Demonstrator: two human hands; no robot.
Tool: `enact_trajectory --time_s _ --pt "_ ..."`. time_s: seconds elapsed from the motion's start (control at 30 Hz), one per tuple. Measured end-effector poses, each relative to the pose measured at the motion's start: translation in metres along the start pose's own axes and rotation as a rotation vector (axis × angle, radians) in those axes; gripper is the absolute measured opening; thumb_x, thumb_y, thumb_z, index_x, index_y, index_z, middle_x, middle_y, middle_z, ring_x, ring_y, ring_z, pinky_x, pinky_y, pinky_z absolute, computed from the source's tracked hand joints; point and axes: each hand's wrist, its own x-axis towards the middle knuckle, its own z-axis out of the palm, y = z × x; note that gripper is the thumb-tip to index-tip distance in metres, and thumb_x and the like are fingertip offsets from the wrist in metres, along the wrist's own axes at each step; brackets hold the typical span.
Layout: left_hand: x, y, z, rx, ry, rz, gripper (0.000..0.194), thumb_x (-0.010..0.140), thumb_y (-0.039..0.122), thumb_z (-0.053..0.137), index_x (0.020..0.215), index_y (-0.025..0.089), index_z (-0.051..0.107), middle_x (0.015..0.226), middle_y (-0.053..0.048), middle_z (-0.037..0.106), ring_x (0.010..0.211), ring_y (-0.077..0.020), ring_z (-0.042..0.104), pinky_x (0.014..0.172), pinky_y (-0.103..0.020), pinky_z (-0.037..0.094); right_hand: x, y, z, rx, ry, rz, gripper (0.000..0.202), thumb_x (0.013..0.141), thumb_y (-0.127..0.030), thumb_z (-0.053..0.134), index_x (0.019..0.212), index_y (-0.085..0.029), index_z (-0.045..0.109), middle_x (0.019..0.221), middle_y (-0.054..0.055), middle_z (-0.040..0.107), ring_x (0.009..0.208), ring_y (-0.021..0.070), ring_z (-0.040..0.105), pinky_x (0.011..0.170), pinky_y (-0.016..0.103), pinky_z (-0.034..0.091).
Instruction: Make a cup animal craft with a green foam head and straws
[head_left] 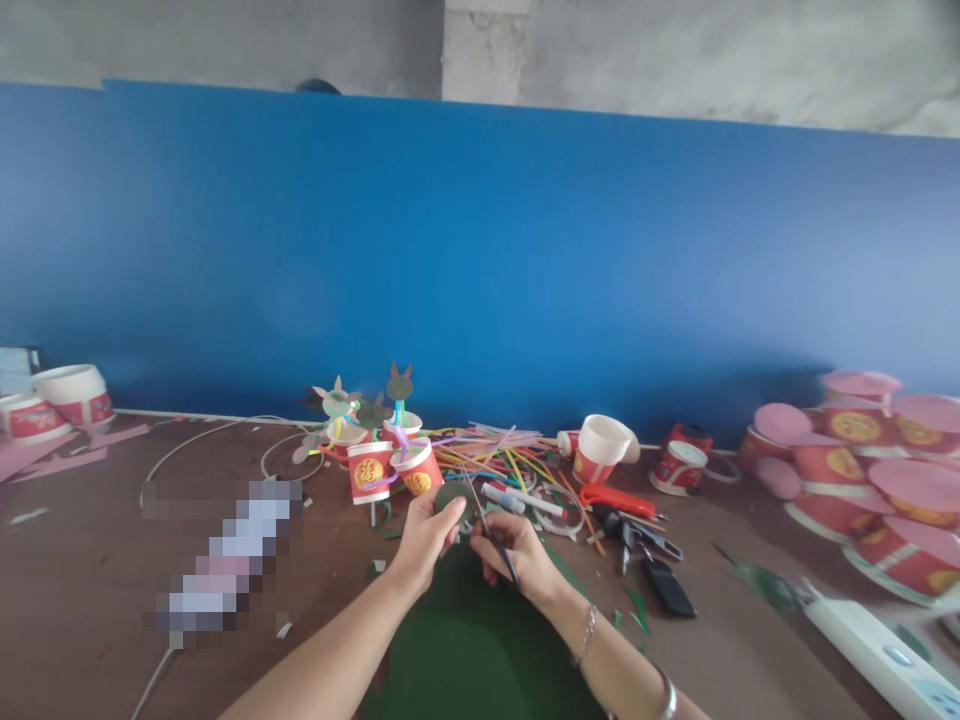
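Observation:
My left hand (426,540) pinches a small round piece of dark green paper (453,497) between thumb and fingers. Close to its right edge stand the blades of a pair of scissors (497,545), and my right hand (517,552) is closed around their dark handles. Whether the blades touch the paper I cannot tell. Beneath both hands lies a large dark green sheet (480,650). Just beyond them are red paper cups (370,473) bearing paper animal heads (400,384) on coloured stems, and a white marker (503,498).
Many coloured pipe cleaners (487,450) lie behind my hands. To the right are a white cup (602,447), an orange-red cutter (616,500), keys with a black fob (667,586), a white power strip (877,645) and stacked pink-topped cups (855,430). A blue partition (480,250) closes the back.

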Motion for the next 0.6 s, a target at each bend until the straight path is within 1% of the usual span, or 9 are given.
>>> enact_trajectory --time_s 0.3,0.47,0.53,0.6 --pt "0.0001 0.0006 0.0004 0.001 0.002 -0.001 0.033 0.07 0.043 0.064 0.06 0.016 0.048 0.037 0.01 0.035 0.032 -0.0028 0.024 0.034 -0.017 0.016 0.0005 0.0005 0.0006 -0.022 0.021 -0.008 0.036 0.065 -0.047 0.071 0.067 -0.016 0.053 0.041 -0.006 0.049 0.031 0.0063 0.042 0.033 0.018 0.035" --pt "0.0006 -0.0002 0.0002 -0.009 0.01 -0.015 0.035 0.069 0.044 0.066 0.058 0.017 0.046 0.036 0.01 0.033 0.032 -0.0023 0.022 0.034 -0.016 0.014 0.001 0.0011 0.0016 -0.043 0.028 0.011 0.038 0.065 -0.05 0.07 0.065 -0.016 0.054 0.041 -0.006 0.048 0.03 0.0059 0.041 0.031 0.017 0.034" --pt "0.001 -0.0006 -0.0005 -0.011 0.013 -0.017 0.035 0.069 0.043 0.065 0.057 0.017 0.045 0.036 0.01 0.034 0.032 -0.0024 0.022 0.034 -0.017 0.014 0.0023 0.0021 0.0002 -0.043 0.071 -0.011 0.037 0.065 -0.05 0.069 0.066 -0.016 0.053 0.04 -0.006 0.047 0.031 0.0068 0.041 0.032 0.018 0.034" --pt "0.0011 -0.0003 -0.0013 -0.013 0.018 -0.021 0.033 0.069 0.043 0.065 0.058 0.017 0.047 0.037 0.01 0.034 0.033 -0.0027 0.022 0.034 -0.017 0.013 0.0044 0.0036 -0.0033 -0.034 0.203 -0.089 0.035 0.068 -0.049 0.067 0.069 -0.017 0.053 0.043 -0.006 0.047 0.035 0.0084 0.043 0.036 0.02 0.036"
